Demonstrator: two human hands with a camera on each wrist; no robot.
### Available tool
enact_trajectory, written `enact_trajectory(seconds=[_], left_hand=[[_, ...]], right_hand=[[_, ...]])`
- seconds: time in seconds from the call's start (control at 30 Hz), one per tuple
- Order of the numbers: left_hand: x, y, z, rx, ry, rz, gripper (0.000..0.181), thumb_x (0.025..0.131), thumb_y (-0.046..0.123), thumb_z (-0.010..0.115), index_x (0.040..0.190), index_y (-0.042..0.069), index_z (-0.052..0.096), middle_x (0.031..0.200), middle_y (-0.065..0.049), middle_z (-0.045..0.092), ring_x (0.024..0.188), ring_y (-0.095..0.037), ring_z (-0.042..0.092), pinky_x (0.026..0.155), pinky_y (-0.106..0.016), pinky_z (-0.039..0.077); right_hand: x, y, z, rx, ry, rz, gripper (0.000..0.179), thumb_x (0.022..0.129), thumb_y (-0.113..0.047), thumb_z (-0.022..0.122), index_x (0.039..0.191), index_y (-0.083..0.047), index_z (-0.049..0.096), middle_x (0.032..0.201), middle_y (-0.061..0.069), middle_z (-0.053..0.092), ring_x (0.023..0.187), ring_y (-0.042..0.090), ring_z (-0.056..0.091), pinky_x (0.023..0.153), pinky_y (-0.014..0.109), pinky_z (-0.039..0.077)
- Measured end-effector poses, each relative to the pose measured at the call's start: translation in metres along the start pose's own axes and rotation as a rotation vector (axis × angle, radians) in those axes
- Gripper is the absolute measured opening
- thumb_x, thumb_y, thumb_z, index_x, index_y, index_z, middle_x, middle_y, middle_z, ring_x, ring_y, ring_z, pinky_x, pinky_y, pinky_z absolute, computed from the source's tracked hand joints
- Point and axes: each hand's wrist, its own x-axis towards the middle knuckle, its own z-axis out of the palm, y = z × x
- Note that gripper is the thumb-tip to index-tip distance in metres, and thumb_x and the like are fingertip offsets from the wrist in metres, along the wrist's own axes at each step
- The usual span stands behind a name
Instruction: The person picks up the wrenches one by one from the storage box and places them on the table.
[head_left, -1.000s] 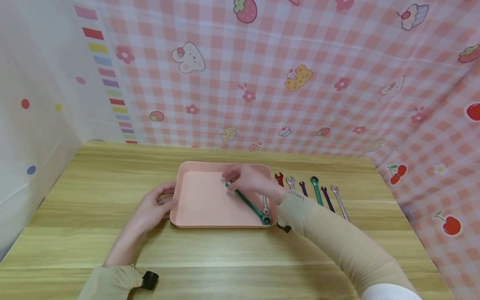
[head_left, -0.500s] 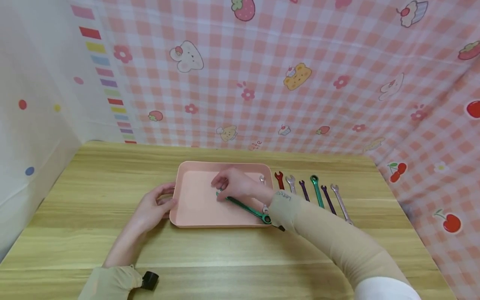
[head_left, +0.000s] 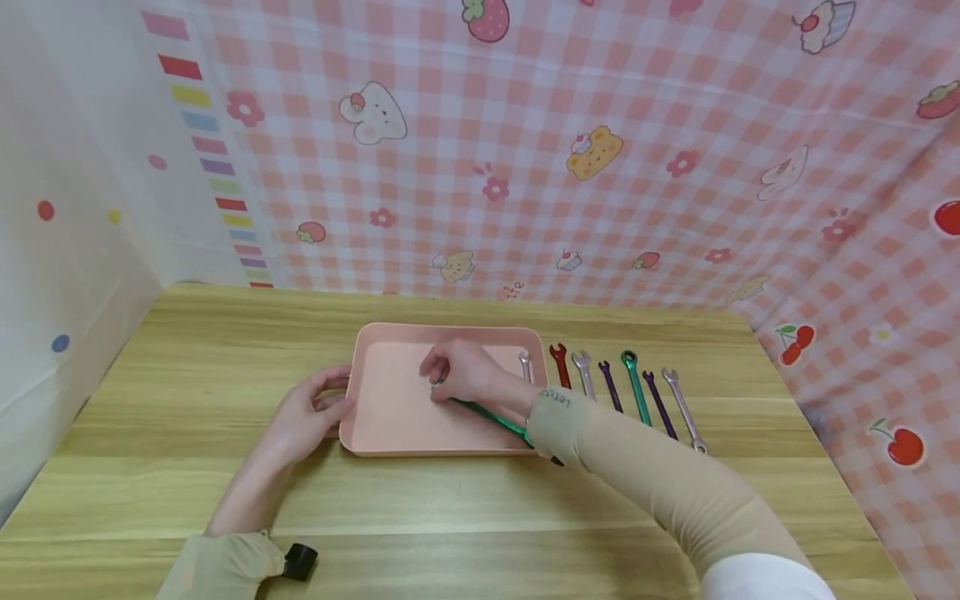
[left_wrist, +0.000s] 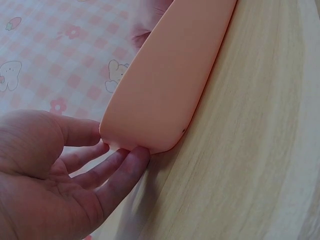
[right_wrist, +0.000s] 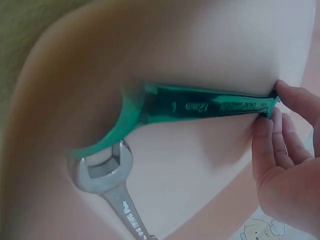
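A pink tray [head_left: 397, 417] rests on the wooden table. My left hand [head_left: 306, 417] rests its fingertips against the tray's left end, where the left wrist view shows them touching the outer wall [left_wrist: 150, 100]. Over the tray, my right hand [head_left: 465, 371] pinches one end of a green 12 mm ratchet wrench [right_wrist: 210, 105] between thumb and fingers. The wrench slants down to the tray's near right corner, its ring end partly hidden by my sleeve in the head view. Within the tray's right side lies a silver wrench [right_wrist: 120, 195], its middle covered by my forearm.
Right of the tray lie several wrenches in a row: a red one [head_left: 559, 365], a silver one [head_left: 583, 372], a purple one [head_left: 611, 385], a green one [head_left: 636, 387], another purple one [head_left: 660, 404] and a second silver one [head_left: 683, 410]. A checked cloth [head_left: 465, 167] hangs behind the table.
My right hand has moved left and slightly toward me with the green wrench's end, so the wrench lies at a flatter slant. The left hand and tray have stayed put.
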Motion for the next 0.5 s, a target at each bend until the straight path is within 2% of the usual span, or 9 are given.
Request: enact_trajectory(seconds=[0.23,0.5], left_hand=[[-0.0008,-0.0001,-0.0010,-0.011,-0.008,0.015,0.055,0.108,0.006,0.052,0.160,-0.002,0.035,0.159,-0.031,0.043,0.136,-0.036,0.060,0.079,-0.023,0.061],[-0.0009,0.0005,-0.0008,-0.009,-0.014,0.008,0.055,0.108,0.006,0.052,0.160,-0.002,0.034,0.160,-0.030,0.042,0.141,-0.042,0.055,0.081,-0.023,0.061]], right_hand=[[-0.0010,-0.0031,0.0007,0.031,-0.012,0.013,0.029,0.080,0.003,0.085,0.105,-0.007,0.075,0.084,0.001,0.071,0.077,0.008,0.059,0.076,0.017,0.049],[-0.0008,-0.0073,0.0016,0.086,-0.047,0.020,0.033,0.080,0.004,0.083,0.110,-0.005,0.073,0.080,-0.003,0.062,0.075,0.010,0.055,0.068,0.017,0.046]])
